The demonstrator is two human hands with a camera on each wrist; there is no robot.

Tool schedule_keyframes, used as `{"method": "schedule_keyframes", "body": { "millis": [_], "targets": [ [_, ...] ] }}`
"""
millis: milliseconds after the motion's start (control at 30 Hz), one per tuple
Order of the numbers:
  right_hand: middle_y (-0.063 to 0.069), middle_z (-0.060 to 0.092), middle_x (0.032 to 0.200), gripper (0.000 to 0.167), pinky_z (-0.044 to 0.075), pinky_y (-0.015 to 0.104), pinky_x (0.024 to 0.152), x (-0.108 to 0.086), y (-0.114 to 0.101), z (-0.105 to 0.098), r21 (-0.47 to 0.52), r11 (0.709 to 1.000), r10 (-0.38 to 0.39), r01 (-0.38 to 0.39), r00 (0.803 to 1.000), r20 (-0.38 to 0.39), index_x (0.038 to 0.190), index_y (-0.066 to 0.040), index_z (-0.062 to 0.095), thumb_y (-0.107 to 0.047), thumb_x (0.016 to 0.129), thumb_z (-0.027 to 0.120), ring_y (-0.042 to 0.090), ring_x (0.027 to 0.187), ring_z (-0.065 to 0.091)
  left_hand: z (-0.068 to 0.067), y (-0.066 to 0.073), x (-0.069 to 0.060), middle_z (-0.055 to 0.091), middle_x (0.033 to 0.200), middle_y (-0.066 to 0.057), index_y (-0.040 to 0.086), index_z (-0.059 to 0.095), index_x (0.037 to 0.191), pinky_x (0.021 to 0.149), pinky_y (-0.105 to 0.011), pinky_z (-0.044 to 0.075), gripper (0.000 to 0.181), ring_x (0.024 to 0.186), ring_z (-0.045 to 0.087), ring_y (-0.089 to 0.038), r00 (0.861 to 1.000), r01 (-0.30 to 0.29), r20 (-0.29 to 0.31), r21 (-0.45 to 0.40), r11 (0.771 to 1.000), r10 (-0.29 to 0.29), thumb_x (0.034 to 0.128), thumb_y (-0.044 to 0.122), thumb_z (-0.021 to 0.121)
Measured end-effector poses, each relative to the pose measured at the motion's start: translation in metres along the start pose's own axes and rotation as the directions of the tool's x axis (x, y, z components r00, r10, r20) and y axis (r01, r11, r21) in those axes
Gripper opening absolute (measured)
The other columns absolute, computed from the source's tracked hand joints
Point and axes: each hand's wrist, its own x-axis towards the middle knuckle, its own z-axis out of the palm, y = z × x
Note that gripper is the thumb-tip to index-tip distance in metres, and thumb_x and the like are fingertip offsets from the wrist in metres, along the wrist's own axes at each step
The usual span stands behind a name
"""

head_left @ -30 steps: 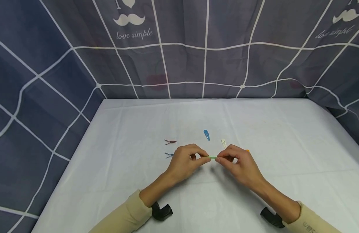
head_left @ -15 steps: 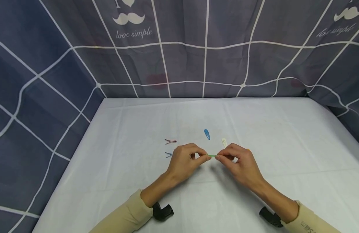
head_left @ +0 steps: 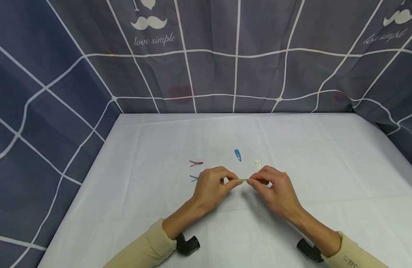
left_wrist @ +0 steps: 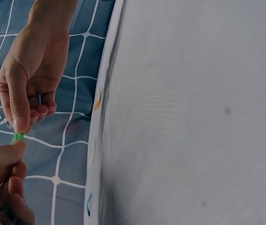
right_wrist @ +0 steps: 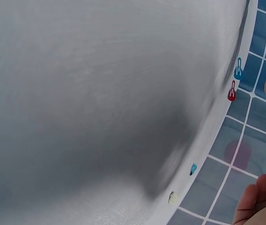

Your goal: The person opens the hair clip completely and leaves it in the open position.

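A small green hair clip [head_left: 245,180] is stretched level between my two hands, above the white table. My left hand [head_left: 211,188] pinches its left end with thumb and index finger. At the other end, the thumb and index finger of my right hand [head_left: 276,190] pinch it too. Fingertips cover most of the clip; only its green middle [left_wrist: 17,138] shows in the left wrist view. A dark blue snap clip [head_left: 194,178] lies partly behind my left hand. Beyond my right hand lie a white snap clip [head_left: 257,164] and an orange one [head_left: 285,173], mostly hidden.
A red snap clip [head_left: 196,163] lies at the left, its arms spread apart. Farther back sits a bright blue snap clip [head_left: 237,155]. The white cloth-covered table [head_left: 152,149] meets a grey checked curtain [head_left: 212,74] at the back and sides.
Both hands keep their pinch on the green hair clip and have hardly moved. The clips on the table lie as before.
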Motion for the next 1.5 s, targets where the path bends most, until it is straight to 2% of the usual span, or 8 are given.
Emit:
{"method": "schedule_keyframes", "body": {
  "millis": [233,500,1100,1233,1367,1433,1500],
  "targets": [
    [-0.014,0.059,0.073,0.019,0.041,0.027,0.058,-0.0004,0.0007,0.0017,-0.004,1.000,-0.013,0.013,1.000,-0.021,0.077,-0.014,0.075,0.005,0.078,0.079,0.008,0.066,0.050,0.0002,0.0010,-0.0007,0.068,0.072,0.011,0.015,0.079,0.079,0.052,-0.017,0.039,0.005,0.057,0.047,0.000,1.000,0.004,0.006,0.040,0.999,-0.004,0.0803,0.017,0.083],
    [-0.015,0.060,0.073,0.019,0.040,0.027,0.057,-0.0003,-0.0005,0.0022,-0.009,1.000,0.017,-0.017,0.999,-0.028,0.076,-0.015,0.076,0.003,0.077,0.080,0.008,0.066,0.050,0.0005,0.0012,-0.0017,0.068,0.072,0.010,0.015,0.079,0.078,0.052,-0.016,0.039,0.005,0.057,0.049,0.000,1.000,0.003,0.001,0.060,0.998,-0.003,0.0804,0.017,0.083],
    [-0.015,0.060,0.072,0.018,0.043,0.022,0.059,-0.0020,-0.0005,0.0058,-0.062,0.998,-0.020,0.017,0.998,-0.052,0.075,-0.011,0.076,0.007,0.074,0.081,0.005,0.065,0.053,0.0011,0.0013,-0.0023,0.068,0.072,0.010,0.015,0.079,0.078,0.053,-0.016,0.039,0.006,0.057,0.049,0.001,1.000,0.002,0.017,0.080,0.997,-0.003,0.0816,0.018,0.082],
    [-0.016,0.059,0.071,0.018,0.046,0.027,0.057,-0.0015,-0.0015,0.0074,-0.084,0.996,-0.016,0.011,0.998,-0.053,0.074,-0.011,0.076,0.006,0.073,0.081,0.004,0.064,0.053,0.0008,0.0006,-0.0027,0.068,0.072,0.011,0.016,0.079,0.078,0.053,-0.016,0.039,0.005,0.057,0.049,0.001,1.000,0.008,0.015,0.087,0.996,-0.009,0.0816,0.018,0.082],
    [-0.017,0.058,0.070,0.019,0.039,0.038,0.063,-0.0018,-0.0030,0.0086,-0.088,0.996,0.009,-0.014,0.998,-0.058,0.072,-0.012,0.076,0.006,0.073,0.082,0.004,0.062,0.053,0.0001,0.0016,-0.0033,0.068,0.072,0.011,0.016,0.079,0.078,0.053,-0.016,0.039,0.005,0.057,0.050,0.001,1.000,0.016,0.021,0.102,0.995,-0.018,0.0814,0.019,0.082],
    [-0.018,0.058,0.069,0.020,0.032,0.039,0.066,-0.0021,-0.0040,0.0089,-0.092,0.996,0.014,-0.020,0.998,-0.061,0.072,-0.013,0.076,0.006,0.073,0.081,0.004,0.062,0.052,-0.0002,0.0025,-0.0036,0.068,0.072,0.010,0.016,0.079,0.078,0.053,-0.016,0.039,0.005,0.057,0.050,0.001,0.999,0.017,0.026,0.109,0.994,-0.020,0.0814,0.018,0.082],
    [-0.018,0.058,0.069,0.021,0.034,0.038,0.066,-0.0023,-0.0048,0.0091,-0.105,0.994,0.005,-0.012,0.998,-0.064,0.072,-0.013,0.076,0.007,0.072,0.081,0.003,0.061,0.052,-0.0003,0.0033,-0.0037,0.068,0.072,0.010,0.016,0.079,0.078,0.053,-0.015,0.039,0.005,0.057,0.050,0.001,0.999,0.017,0.029,0.114,0.993,-0.021,0.0815,0.018,0.082]
  ]
}}
